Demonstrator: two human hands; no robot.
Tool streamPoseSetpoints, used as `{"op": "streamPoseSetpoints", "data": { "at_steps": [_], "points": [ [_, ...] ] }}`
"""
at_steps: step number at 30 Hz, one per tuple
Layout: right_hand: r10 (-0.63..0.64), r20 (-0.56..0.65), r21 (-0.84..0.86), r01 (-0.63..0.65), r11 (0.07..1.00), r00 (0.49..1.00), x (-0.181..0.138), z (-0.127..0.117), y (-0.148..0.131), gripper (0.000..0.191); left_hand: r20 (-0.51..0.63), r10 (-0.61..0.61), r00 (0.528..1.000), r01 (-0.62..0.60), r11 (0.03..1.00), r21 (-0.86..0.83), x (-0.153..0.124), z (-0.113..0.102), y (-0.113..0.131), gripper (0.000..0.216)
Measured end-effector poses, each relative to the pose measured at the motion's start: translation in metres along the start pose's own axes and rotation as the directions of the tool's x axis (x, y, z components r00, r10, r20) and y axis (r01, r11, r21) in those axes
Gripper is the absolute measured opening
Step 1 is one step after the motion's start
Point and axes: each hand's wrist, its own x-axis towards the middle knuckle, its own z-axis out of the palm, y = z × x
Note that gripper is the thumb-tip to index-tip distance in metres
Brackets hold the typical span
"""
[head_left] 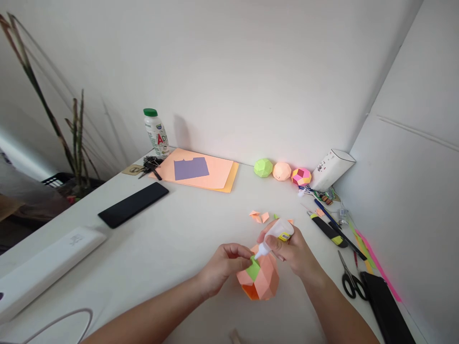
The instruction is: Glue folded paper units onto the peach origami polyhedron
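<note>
The right hand (293,252) encloses a plastic glue bottle (281,229), contents indistinct, nozzle (263,250) down at a green flap (254,271). The left hand (223,267) pinches this flap on a hollow, faceted paper ball (267,283) between the hands.

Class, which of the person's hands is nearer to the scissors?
Right. The right hand, around the white bottle, is left of the scissors; the left hand, at the green paper, is farther left.

The ball (267,277) looks matt paper, the squeeze bottle (277,231) smooth plastic, the scissor blades (342,261) metal.
</note>
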Motion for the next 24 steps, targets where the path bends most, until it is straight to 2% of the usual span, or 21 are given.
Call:
{"op": "streamPoseSetpoints", "data": {
  "at_steps": [7,17,24],
  "points": [
    [0.070,0.026,0.010,-0.070,0.997,0.997,0.0012,-0.0051,0.0035,0.030,-0.013,0.003,1.000,-0.003,1.000,0.009,0.0010,-0.0013,-0.0009,0.007],
    [-0.050,0.043,0.073,0.047,0.996,0.998,0.0020,-0.0008,0.0029,0.023,-0.009,0.010,1.000,-0.009,1.000,0.021,0.0003,-0.0008,-0.0020,0.007],
    [-0.036,0.036,0.012,0.036,0.999,0.999,0.0009,-0.0045,0.0024,0.018,-0.035,-0.001,0.999,0.001,1.000,0.008,0.0011,-0.0001,-0.0002,0.007]
  ]
}}
